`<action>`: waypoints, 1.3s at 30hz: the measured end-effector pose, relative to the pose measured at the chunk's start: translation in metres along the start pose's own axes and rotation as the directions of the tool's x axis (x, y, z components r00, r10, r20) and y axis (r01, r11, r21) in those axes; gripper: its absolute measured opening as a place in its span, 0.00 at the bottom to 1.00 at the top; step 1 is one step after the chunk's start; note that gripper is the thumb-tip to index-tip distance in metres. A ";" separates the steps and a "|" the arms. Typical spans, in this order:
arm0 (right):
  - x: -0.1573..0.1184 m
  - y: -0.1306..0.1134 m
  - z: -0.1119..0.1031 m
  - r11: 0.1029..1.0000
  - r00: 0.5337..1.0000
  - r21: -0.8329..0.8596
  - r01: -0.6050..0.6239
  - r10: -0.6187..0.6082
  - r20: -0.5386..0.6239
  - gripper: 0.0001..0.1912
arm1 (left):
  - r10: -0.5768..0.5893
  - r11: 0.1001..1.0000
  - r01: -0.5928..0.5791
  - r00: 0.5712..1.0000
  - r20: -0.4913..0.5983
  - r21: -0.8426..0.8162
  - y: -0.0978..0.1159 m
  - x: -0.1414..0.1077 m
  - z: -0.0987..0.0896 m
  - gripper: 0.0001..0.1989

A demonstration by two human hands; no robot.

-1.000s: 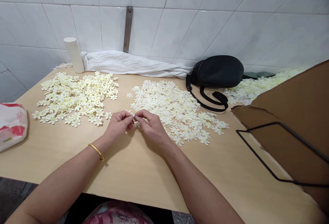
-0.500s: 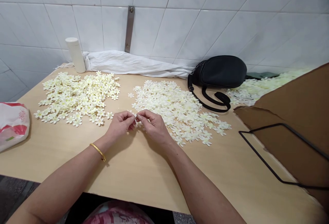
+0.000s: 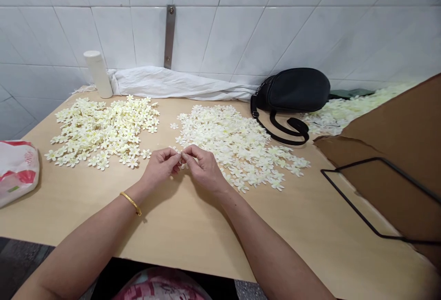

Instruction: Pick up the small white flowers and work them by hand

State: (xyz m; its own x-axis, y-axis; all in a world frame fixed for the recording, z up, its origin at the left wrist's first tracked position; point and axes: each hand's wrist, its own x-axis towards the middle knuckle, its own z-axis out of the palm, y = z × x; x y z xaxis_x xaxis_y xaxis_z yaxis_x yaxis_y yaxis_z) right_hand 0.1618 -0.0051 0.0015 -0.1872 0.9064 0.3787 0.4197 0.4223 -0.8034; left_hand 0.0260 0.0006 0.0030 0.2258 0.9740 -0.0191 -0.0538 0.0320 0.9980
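My left hand [image 3: 161,164] and my right hand [image 3: 204,166] meet fingertip to fingertip low over the table, both closed in a pinch. A small white artificial flower [image 3: 183,166] shows in part between and below the fingertips; the fingers hide most of it. Just behind my right hand spreads a flat heap of whitish flowers [image 3: 227,139]. To the left of my left hand lies a second heap of flowers [image 3: 106,127], creamier and with yellow centres. A gold bangle [image 3: 131,202] circles my left wrist.
Along the tiled wall are a white bottle [image 3: 98,75], a rolled white cloth [image 3: 172,84] and a black bag [image 3: 296,91] with its strap. Cardboard [image 3: 389,153] with a black wire frame [image 3: 351,203] stands at right, more flowers [image 3: 361,107] behind it. A red-and-white plastic pack [image 3: 17,171] lies left.
The view has shifted slightly. My hands stay pinched together in nearly the same place, and the flower heaps look unchanged.
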 end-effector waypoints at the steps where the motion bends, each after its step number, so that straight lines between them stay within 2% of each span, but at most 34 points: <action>1: 0.000 0.000 0.000 1.000 1.000 -0.003 -0.004 0.004 -0.002 0.08 | -0.004 1.000 0.004 1.000 0.001 0.007 0.001 0.000 0.000 0.08; 11: -0.001 0.002 0.003 1.000 0.999 0.024 -0.014 0.015 -0.045 0.08 | -0.014 0.999 0.016 0.998 -0.061 0.037 0.002 -0.001 0.001 0.06; 17: -0.001 0.000 0.001 0.999 0.999 0.036 -0.008 0.009 -0.034 0.07 | 0.019 0.998 -0.015 0.997 -0.068 0.065 0.002 0.000 0.001 0.05; 29: 0.001 0.005 0.003 0.983 0.993 -0.162 0.084 -0.096 -0.068 0.06 | 0.008 1.000 -0.009 0.999 -0.037 -0.027 -0.005 0.000 0.001 0.08; 39: 0.000 0.001 -0.003 0.958 0.992 -0.257 0.127 -0.121 0.040 0.10 | -0.008 0.991 0.013 0.999 0.037 -0.130 -0.008 0.001 0.000 0.07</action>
State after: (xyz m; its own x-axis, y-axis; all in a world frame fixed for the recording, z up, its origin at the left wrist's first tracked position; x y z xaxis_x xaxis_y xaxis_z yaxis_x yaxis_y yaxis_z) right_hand 0.1653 -0.0051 0.0022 -0.2714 0.8485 0.4542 0.6067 0.5172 -0.6037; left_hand 0.0267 0.0013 -0.0052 0.2621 0.9647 -0.0247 -0.1771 0.0732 0.9815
